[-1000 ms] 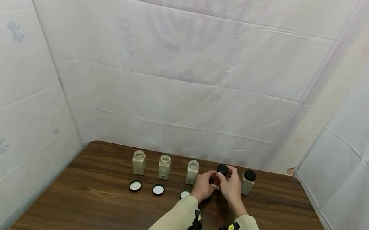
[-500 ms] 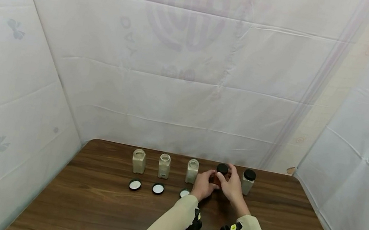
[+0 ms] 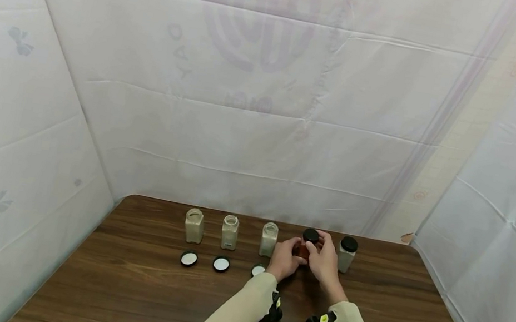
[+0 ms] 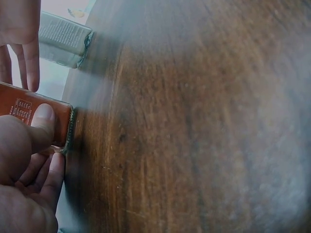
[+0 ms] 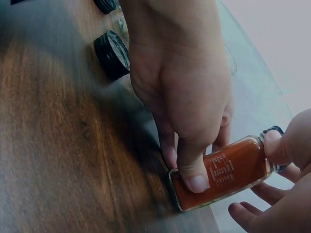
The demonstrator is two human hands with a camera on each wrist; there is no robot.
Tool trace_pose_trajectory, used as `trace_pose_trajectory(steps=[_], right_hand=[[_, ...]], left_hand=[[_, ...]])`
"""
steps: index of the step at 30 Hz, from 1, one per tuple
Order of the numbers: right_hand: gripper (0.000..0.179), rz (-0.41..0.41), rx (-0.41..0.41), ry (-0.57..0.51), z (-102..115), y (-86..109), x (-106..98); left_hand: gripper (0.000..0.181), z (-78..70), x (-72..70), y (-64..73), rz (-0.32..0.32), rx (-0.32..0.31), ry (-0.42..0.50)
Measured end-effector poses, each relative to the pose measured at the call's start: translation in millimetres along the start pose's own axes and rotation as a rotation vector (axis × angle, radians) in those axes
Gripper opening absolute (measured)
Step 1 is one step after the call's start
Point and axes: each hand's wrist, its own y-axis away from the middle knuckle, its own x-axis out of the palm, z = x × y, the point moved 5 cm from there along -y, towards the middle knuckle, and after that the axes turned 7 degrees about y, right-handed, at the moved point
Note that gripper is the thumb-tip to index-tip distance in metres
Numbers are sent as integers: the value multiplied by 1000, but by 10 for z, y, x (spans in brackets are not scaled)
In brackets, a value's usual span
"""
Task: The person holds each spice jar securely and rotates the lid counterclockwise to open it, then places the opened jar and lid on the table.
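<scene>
A square glass jar (image 5: 238,160) of red-brown powder, topped by a black screw lid (image 3: 310,236), stands near the back of the table. My left hand (image 3: 285,258) grips its lower body, the thumb pressed on the printed label side in the left wrist view. At the top, my right hand (image 3: 325,261) has its thumb and fingers around the lid and neck. Just right of it is a jar with pale contents (image 3: 345,260), its black lid on. To the left, an uncapped jar (image 3: 268,241) of pale powder stands near my left hand.
Two more uncapped jars, one at far left (image 3: 194,228) and one beside it (image 3: 229,234), continue the row. Upturned black lids lie in front: a left lid (image 3: 189,259), a middle lid (image 3: 221,264) and one partly hidden lid (image 3: 258,270). White cloth walls (image 3: 250,143) surround the wooden table (image 3: 141,289).
My right wrist swung slightly right, then back left, with the fingers staying at the lid. The left hand and the jar have kept their place.
</scene>
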Motion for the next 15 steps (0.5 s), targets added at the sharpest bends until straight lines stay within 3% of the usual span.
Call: trace_pose_trajectory(steps=[9, 15], right_hand=[[47, 34, -14, 0, 0, 17, -22], [64, -27, 7, 27, -19, 14, -65]], left_hand=[[52, -17, -3, 10, 5, -5, -9], [52, -10, -2, 22, 15, -11, -1]])
